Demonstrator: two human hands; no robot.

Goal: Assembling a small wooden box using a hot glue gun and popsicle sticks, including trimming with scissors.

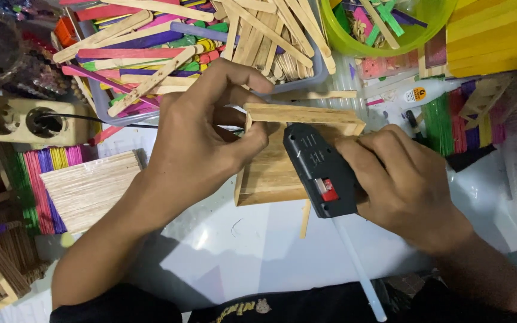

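Open wooden stick box point(270, 173) on white table, black glue gun point(321, 173) nose-down over it.

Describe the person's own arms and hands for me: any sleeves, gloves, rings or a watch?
Both forearms are bare up to the elbows. The left hand and right hand wear no gloves, and no rings or watch are visible. A black garment with a small pale print shows along the frame's bottom edge.

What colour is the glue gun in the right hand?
Black, with a small red switch, seen in the head view: glue gun, right hand.
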